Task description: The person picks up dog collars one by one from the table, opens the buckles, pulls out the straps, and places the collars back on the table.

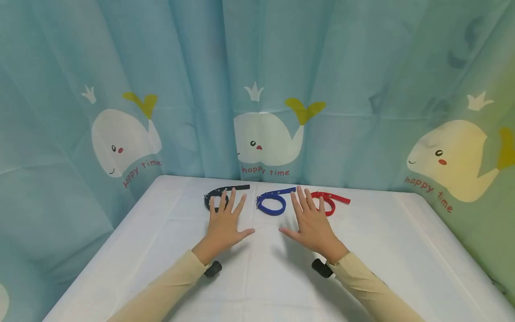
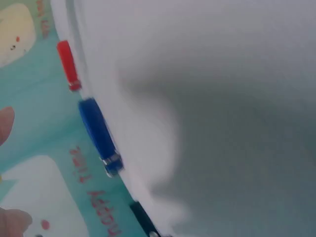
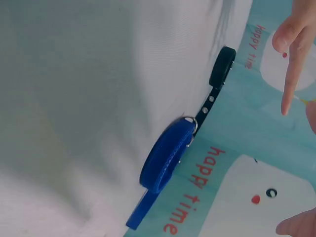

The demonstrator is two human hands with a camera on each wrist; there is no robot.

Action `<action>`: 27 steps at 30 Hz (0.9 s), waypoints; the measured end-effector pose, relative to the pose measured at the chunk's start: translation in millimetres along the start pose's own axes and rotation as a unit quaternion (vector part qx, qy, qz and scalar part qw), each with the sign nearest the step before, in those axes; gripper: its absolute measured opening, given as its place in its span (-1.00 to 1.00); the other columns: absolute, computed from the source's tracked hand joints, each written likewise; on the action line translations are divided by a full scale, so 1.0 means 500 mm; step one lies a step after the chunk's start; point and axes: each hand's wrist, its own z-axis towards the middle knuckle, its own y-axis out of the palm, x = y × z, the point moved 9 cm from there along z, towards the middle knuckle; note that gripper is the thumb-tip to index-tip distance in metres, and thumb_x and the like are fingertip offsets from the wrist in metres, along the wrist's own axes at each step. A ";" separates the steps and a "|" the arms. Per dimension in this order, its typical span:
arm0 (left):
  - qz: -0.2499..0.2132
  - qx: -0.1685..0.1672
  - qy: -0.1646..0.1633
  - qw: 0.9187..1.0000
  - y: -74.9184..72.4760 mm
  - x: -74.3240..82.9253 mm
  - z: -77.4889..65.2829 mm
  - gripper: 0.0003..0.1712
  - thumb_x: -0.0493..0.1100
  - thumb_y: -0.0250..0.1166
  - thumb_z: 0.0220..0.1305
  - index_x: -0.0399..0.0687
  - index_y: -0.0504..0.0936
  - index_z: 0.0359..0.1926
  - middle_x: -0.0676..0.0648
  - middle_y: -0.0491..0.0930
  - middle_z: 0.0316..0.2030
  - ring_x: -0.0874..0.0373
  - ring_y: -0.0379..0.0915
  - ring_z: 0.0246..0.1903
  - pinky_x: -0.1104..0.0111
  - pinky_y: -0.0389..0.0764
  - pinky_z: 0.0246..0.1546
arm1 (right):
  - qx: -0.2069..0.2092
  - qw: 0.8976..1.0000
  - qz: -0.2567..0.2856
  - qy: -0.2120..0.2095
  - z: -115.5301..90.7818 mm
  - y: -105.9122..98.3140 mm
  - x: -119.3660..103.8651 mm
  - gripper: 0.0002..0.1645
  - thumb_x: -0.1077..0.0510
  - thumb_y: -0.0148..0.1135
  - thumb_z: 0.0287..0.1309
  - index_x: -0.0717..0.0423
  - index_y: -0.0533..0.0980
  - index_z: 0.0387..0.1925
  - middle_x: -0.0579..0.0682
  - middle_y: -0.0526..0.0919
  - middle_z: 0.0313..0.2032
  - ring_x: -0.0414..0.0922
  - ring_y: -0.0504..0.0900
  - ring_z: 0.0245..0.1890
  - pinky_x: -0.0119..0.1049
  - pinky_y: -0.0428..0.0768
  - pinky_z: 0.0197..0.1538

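Three small buckled pet collars lie in a row on the white table, each with a round loop and a straight tail. The black collar [image 1: 235, 187] is on the left, the blue collar [image 1: 272, 213] in the middle, the red collar [image 1: 338, 197] on the right. My left hand [image 1: 223, 228] hovers with fingers spread, its fingertips overlapping the black loop in the head view. Likewise spread, my right hand [image 1: 315, 228] is raised over the table, its fingers partly covering the red loop. Both hands hold nothing. Metal rings show on the blue collar [image 3: 165, 158] in the right wrist view.
A white cloth covers the table [image 1: 249, 290]. Behind it hangs a blue-green curtain [image 1: 193, 134] printed with white whales. Dark wrist devices [image 1: 213, 269] sit under both wrists, and shadows of the hands fall on the cloth.
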 end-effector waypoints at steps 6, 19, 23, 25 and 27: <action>0.036 -0.006 0.012 0.999 -0.003 -0.074 0.000 0.09 0.39 0.23 0.03 0.00 0.04 0.45 -0.27 -0.09 0.45 -0.27 -0.23 0.44 -0.28 -0.24 0.32 | -0.013 0.999 -0.007 -0.042 0.049 0.016 -0.037 0.17 -0.43 0.13 -0.01 0.20 0.03 0.42 0.20 -0.04 0.46 0.18 -0.02 0.45 0.37 -0.02 0.32; 0.097 -0.078 0.091 0.988 0.003 -0.232 0.017 -0.11 0.14 0.23 0.19 -0.21 0.13 0.40 -0.29 -0.03 0.44 -0.24 -0.15 0.43 -0.16 -0.12 0.37 | -0.021 0.972 -0.031 -0.230 0.186 0.076 -0.172 0.06 -0.35 0.11 0.10 0.19 0.04 0.42 0.16 0.01 0.45 0.09 0.06 0.45 0.26 0.06 0.36; 0.135 -0.079 0.119 0.981 0.007 -0.246 0.035 -0.23 0.04 0.24 0.22 -0.25 0.25 0.33 -0.29 0.12 0.39 -0.21 0.00 0.39 -0.09 0.01 0.37 | -0.043 0.955 -0.037 -0.292 0.220 0.114 -0.221 -0.01 -0.27 0.10 0.17 0.18 0.01 0.43 0.14 0.04 0.45 0.03 0.07 0.45 0.16 0.05 0.41; 0.144 -0.073 0.145 0.976 0.008 -0.240 0.044 -0.32 -0.04 0.25 0.21 -0.28 0.33 0.27 -0.29 0.23 0.34 -0.18 0.11 0.36 -0.04 0.09 0.36 | -0.057 0.943 -0.054 -0.325 0.231 0.135 -0.244 -0.08 -0.23 0.07 0.22 0.17 0.03 0.42 0.12 0.08 0.44 0.00 0.10 0.44 0.09 0.08 0.42; 0.152 -0.062 0.179 0.970 0.011 -0.230 0.051 -0.42 -0.10 0.27 0.20 -0.28 0.43 0.19 -0.27 0.36 0.26 -0.14 0.23 0.30 0.02 0.17 0.34 | -0.067 0.928 -0.078 -0.359 0.238 0.154 -0.264 -0.16 -0.19 0.02 0.27 0.16 0.08 0.41 0.09 0.14 0.42 -0.03 0.15 0.43 0.02 0.11 0.42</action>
